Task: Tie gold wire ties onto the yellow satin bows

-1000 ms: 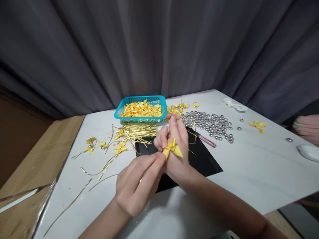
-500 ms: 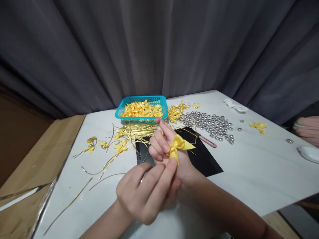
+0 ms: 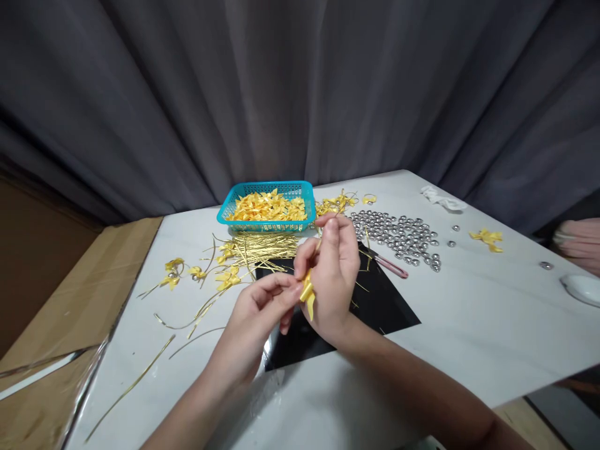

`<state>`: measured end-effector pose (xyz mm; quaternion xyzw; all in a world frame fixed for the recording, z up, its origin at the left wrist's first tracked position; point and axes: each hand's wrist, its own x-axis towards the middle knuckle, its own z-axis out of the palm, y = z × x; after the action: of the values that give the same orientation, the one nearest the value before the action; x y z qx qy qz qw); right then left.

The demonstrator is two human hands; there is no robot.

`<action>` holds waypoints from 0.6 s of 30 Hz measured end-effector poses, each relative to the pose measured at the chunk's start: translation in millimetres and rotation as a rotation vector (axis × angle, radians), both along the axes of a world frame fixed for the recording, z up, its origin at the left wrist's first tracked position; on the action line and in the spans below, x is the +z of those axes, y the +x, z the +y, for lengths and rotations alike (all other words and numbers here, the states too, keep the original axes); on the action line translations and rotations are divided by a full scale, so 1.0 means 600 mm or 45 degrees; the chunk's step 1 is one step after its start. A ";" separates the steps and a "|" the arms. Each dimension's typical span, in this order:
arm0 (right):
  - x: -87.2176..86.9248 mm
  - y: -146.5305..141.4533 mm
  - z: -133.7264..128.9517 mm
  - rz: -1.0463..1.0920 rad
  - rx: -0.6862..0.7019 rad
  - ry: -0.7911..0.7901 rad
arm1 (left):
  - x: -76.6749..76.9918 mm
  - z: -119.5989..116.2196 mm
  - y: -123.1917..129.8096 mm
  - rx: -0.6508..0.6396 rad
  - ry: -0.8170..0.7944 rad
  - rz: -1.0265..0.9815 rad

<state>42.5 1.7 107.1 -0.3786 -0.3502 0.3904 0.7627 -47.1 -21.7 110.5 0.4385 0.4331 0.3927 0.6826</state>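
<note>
A yellow ribbon bow [image 3: 308, 296] is held between my two hands, over a black mat [image 3: 300, 347]. My left hand [image 3: 257, 319] pinches the bow's left side between thumb and fingertips. Curled around its upper part is my right hand [image 3: 334, 281], its thumb pointing up and its fingers bent. A thin gold strand shows at the right hand's fingertips; most of it is hidden by the fingers. Behind the hands lies a bundle of gold wire ties [image 3: 265, 247], in front of a blue basket [image 3: 266, 225] full of yellow ribbon bows.
Many silver beads [image 3: 394, 234] spread to the right, near a pink-handled tool [image 3: 391, 267]. Finished-looking bows with ties [image 3: 173, 269] lie at left. A loose yellow bow [image 3: 487, 239], a white cloth [image 3: 443, 199] and a white dish [image 3: 581, 289] are at right.
Both hands have turned, and the bow now faces sideways, partly covered by fingers. My left hand has moved back from in front of the right wrist, uncovering more of the black mat.
</note>
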 end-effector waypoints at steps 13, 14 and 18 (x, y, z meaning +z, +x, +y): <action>0.005 0.048 0.026 -0.727 0.019 -0.131 | -0.014 0.007 -0.004 0.569 0.605 0.438; 0.006 0.051 0.025 -0.839 -0.016 -0.141 | -0.017 0.008 -0.003 0.580 0.640 0.462; 0.000 0.054 0.023 -1.178 -0.146 -0.197 | -0.028 0.010 0.004 0.562 0.645 0.431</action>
<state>74.6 15.5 107.3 -0.5872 -0.6017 0.1629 0.5163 -44.9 -15.9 93.7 0.5482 0.5130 0.5470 0.3702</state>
